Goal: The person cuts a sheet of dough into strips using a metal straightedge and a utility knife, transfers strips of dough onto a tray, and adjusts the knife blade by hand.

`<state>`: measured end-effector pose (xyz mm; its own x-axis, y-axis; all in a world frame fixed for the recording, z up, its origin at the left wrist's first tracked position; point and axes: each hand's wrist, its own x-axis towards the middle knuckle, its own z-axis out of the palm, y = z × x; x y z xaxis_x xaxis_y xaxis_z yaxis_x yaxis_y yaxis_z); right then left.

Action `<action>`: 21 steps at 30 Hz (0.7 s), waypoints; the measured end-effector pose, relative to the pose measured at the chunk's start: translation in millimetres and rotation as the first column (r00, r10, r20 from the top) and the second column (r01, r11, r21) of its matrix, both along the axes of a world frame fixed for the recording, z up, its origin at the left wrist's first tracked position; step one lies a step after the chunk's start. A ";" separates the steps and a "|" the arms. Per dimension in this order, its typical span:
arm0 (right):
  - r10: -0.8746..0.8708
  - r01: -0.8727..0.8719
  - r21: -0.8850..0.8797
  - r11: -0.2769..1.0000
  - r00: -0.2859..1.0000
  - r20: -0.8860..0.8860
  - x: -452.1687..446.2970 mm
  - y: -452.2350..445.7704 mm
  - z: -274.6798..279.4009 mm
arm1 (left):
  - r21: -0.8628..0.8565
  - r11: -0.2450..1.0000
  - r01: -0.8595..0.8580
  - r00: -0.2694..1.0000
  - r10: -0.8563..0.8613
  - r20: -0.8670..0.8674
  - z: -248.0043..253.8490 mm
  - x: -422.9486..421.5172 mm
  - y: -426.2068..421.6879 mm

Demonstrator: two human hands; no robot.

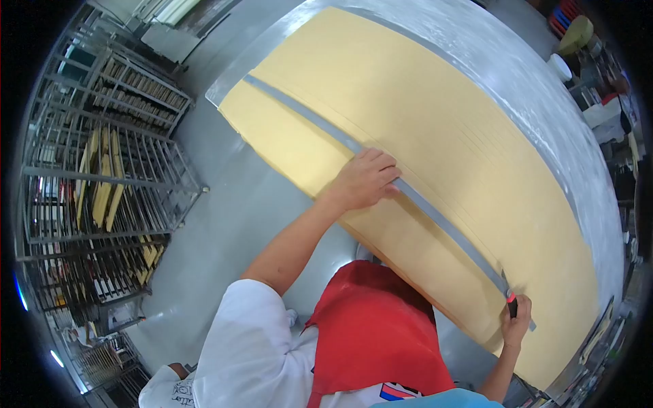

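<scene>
Metal rack (136,183) left of bench (503,64), gray floor (218,204) between. White tub (559,67), red-and-blue stack (564,18) off bench's far right.

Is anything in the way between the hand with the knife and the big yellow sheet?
No, nothing visible stands between the right hand with the knife and the yellow sheet. But farther along the grey strip, the left hand lies across it, so it might block the knife there.

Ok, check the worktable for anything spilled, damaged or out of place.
Nothing clearly stands out. The yellow sheet shows no visible spill or tear, the grey straightedge lies along it under the left hand, and the knife is in the right hand. The sheet's bowed look is probably lens distortion.
</scene>
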<state>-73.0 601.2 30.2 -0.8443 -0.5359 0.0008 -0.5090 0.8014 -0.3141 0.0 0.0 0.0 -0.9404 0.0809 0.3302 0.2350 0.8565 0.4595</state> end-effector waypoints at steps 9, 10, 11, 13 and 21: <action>0.002 -0.001 0.029 1.000 1.000 -0.024 -10.4 27.5 -16.5 | -0.124 0.957 -0.261 0.948 0.230 -0.222 -3.0 15.9 44.1; 0.057 -0.053 0.031 0.998 0.990 -0.129 -14.2 41.3 -36.2 | -0.136 0.958 -0.253 0.946 0.214 -0.245 -9.6 17.6 54.8; 0.062 -0.062 0.010 0.998 0.993 -0.095 -16.2 35.3 -28.3 | -0.087 0.979 -0.185 0.934 0.147 -0.327 -21.1 18.7 62.2; 0.030 -0.032 0.089 0.996 0.999 0.021 -22.4 30.0 -16.4 | -0.242 0.943 -0.230 0.942 0.154 -0.297 -27.1 20.1 80.2; 0.117 -0.119 -0.006 0.993 0.983 -0.140 -1.2 9.0 -11.7 | -0.362 0.868 -0.341 0.919 0.225 -0.325 -14.4 33.4 80.3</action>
<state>-74.2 610.2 18.6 -0.7659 -0.6312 0.1225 -0.6397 0.7287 -0.2446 33.4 80.3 -14.4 -0.8252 0.0048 0.5648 0.0161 0.9998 0.0151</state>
